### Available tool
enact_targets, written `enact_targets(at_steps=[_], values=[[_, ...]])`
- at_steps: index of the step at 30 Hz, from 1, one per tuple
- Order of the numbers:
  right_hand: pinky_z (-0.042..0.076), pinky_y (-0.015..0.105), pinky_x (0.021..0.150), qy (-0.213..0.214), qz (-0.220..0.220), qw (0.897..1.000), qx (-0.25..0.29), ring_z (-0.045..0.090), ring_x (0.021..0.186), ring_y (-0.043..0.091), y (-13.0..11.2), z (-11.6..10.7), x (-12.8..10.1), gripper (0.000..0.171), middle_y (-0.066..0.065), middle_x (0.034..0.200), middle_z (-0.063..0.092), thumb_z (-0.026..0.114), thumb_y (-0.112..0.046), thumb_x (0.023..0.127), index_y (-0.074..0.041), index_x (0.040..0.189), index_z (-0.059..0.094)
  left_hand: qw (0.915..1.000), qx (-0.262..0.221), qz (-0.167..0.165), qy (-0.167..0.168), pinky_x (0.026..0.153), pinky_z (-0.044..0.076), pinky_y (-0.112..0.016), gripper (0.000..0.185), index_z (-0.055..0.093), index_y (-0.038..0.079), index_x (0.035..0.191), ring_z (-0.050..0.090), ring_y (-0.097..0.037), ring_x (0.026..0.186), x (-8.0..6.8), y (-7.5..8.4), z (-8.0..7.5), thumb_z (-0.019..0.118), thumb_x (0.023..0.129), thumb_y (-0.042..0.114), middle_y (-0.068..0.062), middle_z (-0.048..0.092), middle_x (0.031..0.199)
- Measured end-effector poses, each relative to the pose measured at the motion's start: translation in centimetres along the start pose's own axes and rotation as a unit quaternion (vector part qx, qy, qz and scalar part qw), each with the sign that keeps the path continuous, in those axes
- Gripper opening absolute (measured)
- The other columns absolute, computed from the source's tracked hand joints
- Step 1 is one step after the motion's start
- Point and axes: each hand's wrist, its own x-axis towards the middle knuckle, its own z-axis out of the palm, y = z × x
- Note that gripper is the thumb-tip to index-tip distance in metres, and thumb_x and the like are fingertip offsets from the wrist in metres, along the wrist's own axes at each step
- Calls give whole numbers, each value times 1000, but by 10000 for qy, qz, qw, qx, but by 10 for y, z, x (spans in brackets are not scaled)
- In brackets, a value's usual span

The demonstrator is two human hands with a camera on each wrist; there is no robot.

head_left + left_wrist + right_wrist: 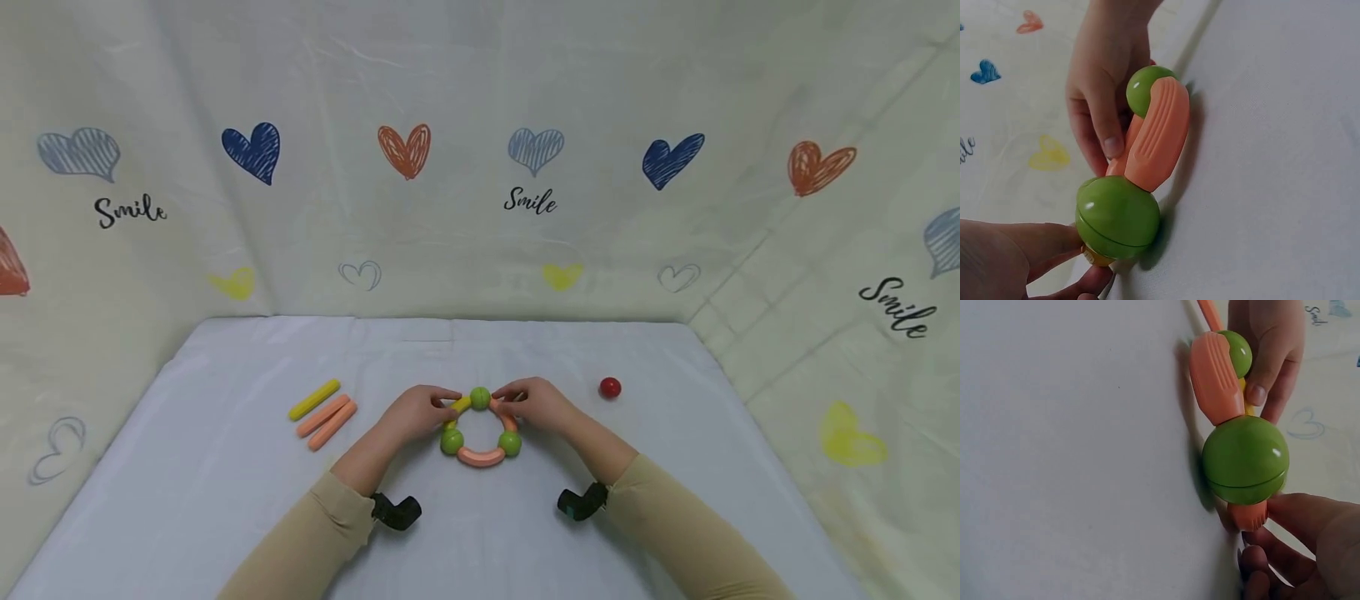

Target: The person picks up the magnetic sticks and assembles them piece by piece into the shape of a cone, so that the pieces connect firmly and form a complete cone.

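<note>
Beige sleeves (pixel 315 533) and two black wrist cameras (pixel 396 511) frame the near edge of the white counter (pixel 187 467), and between them lies a toy ring (pixel 481 427) of green balls joined by curved pieces. Its near arc is an orange curved piece (pixel 482 457) between two green balls (pixel 452 442); the far side is where both hands meet. The left hand (pixel 416 412) comes in from the left and pinches the yellow curved piece (pixel 459 406). The right hand (pixel 536 404) comes in from the right, its grip closed round the orange curved piece on that side — just beside the top green ball (pixel 480 398). That ball sits midway between the two hands, neither clearly nearer, and the ring lies flat.

Off to the left, well apart, lie one yellow stick (pixel 315 400) and two orange sticks (pixel 327 421) side by side. A red ball (pixel 610 387) rests alone to the right of the right hand. Behind hangs a cloth backdrop (pixel 480 208) with hearts.
</note>
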Motion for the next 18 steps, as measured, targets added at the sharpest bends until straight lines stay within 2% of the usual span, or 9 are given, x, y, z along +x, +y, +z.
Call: enact_targets(at_steps=[4, 8, 14, 18], values=[[47, 30, 69, -74, -119, 9999, 96, 56, 83, 15, 2, -2, 0, 22, -3, 97, 66, 71, -25, 93, -21, 114, 76, 10000, 9, 25, 24, 84, 50, -39, 36, 69, 25, 128, 60, -17, 97, 1, -2, 1, 70, 93, 30, -3, 67, 113], [46, 29, 68, -153, -143, 9994, 263, 55, 82, 15, 6, -3, 1, 23, -4, 96, 65, 71, -27, 93, -22, 115, 75, 9999, -2, -69, 101, 78, 50, -35, 36, 69, 27, 128, 60, -15, 90, 1, -6, -1, 70, 92, 32, -2, 67, 112], [47, 30, 71, -311, -238, 9982, 454, 55, 85, 16, 15, -4, 5, 28, -4, 99, 65, 72, -32, 91, -24, 118, 74, 9987, 319, -82, 386, 75, 49, -34, 34, 70, 30, 127, 57, -16, 90, -7, -11, -16, 71, 92, 33, 4, 67, 104], [48, 30, 73, -407, -289, 9971, 573, 56, 86, 17, 21, -6, 7, 29, -4, 102, 66, 72, -33, 91, -24, 119, 74, 9980, 404, -40, 479, 68, 47, -31, 37, 68, 29, 129, 57, -16, 88, -16, -15, -29, 71, 92, 32, 7, 67, 103]])
